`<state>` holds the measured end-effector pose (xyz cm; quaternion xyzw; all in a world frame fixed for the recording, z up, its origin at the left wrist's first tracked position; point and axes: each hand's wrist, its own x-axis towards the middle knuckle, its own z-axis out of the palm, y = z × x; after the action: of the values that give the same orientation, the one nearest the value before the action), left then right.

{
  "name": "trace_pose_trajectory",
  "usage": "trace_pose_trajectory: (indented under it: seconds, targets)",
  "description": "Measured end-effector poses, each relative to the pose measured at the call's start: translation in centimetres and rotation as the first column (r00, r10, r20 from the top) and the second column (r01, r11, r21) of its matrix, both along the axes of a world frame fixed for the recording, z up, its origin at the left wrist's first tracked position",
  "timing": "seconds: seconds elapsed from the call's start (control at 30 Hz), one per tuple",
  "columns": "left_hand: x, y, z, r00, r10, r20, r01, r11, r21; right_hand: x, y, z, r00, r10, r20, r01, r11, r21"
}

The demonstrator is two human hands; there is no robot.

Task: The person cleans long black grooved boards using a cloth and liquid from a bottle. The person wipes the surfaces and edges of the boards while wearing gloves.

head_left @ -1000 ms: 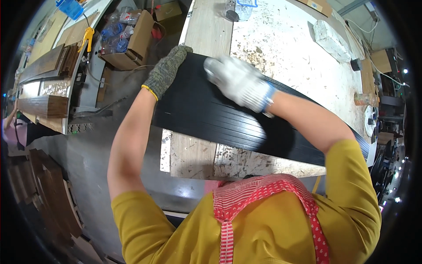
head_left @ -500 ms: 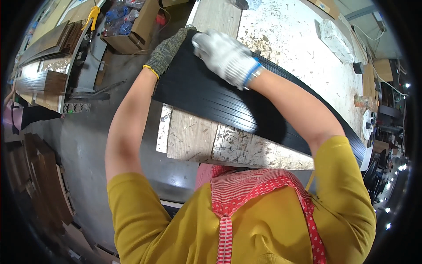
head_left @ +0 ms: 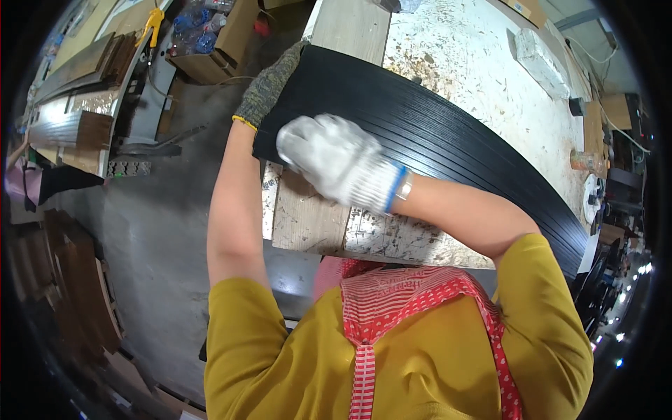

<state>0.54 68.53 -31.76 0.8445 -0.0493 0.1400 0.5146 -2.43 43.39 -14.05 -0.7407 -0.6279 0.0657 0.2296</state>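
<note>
A: Black panel (head_left: 434, 147): where is it lying, and what is its surface?

B: It is lying flat across the workbench (head_left: 490, 63), running from upper left to lower right. It is long, dark and glossy, with fine parallel ribs along its length. The bench top is pale, rough and paint-speckled.

A: Left hand (head_left: 269, 87)?

B: I am wearing a grey knit glove with a yellow cuff. The fingers are curling over the panel's left end edge, gripping it.

A: Right hand (head_left: 339, 164)?

B: I am wearing a white knit glove with a blue cuff. The hand is lying loosely curled on the panel's near left corner, pressing on the ribbed face; whether it is grasping anything, I cannot tell.
</note>
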Motion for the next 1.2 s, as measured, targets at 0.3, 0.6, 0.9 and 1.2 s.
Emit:
trace_pose_trajectory:
  seconds: [0.3, 0.6, 0.9, 1.2]
  targets:
    - [-0.2, 1.1, -1.0, 0.987, 0.118, 0.108, -0.159, 0.627, 0.763, 1.1, 1.9, 0.8, 1.000, -0.020, -0.024, 0.019, 0.999, -0.032]
    - [-2.1, -0.8, 5.3, 0.990, 0.065, -0.125, -0.029, 0.961, 0.274, 8.1, -2.1, 2.4, 0.942, -0.334, 0.033, 0.334, 0.922, -0.197]
    - [-3.5, -11.3, 23.4, 0.781, 0.606, -0.153, -0.238, 0.516, 0.823, 16.5, -10.8, -0.9, 0.825, -0.557, -0.099, 0.558, 0.829, -0.014]
    - [3.0, -21.0, 14.6, 0.954, 0.282, -0.098, -0.104, 0.622, 0.776, 16.3, -11.1, -1.7, 0.684, -0.652, -0.328, 0.632, 0.754, -0.180]
